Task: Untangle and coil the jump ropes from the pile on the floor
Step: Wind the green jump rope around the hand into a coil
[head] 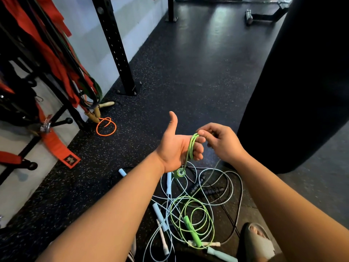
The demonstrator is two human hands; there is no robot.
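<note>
Open floor point(188, 63) ahead, hemmed by rack post point(117, 50) left and punching bag point(302, 82) close right. Above the tangled pile point(198, 205): left hand point(175, 148) palm up, thumb out, fingers curled through green rope point(191, 148) loops, right hand point(222, 142) pinching their top. Pile's near edge cut off, partly behind forearms.

Green rope point(191, 149) coiled round left hand point(175, 148); right hand point(222, 142) pinches it

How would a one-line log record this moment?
step: coiling | left hand: green rope looped round fingers | right hand: pinches it | pile: tangled
</note>
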